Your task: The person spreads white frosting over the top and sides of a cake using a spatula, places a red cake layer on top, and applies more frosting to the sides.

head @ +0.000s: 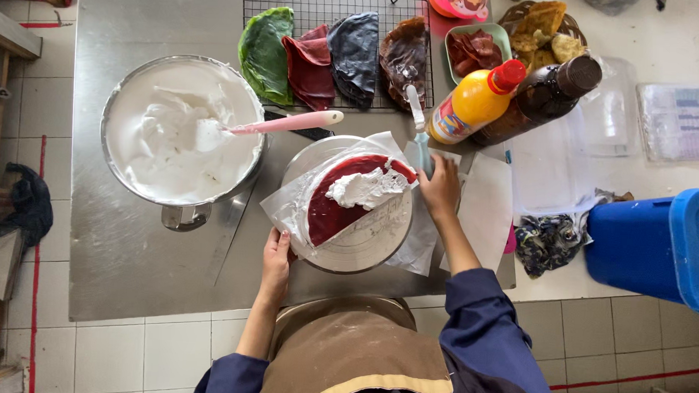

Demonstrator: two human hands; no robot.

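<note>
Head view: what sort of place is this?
Likely a small baking or pastry kitchen. A steel worktop holds a big bowl of white cream and a cooling rack of coloured folded crepes; the right hand holds a spatula beside a red crepe on a turntable.
</note>
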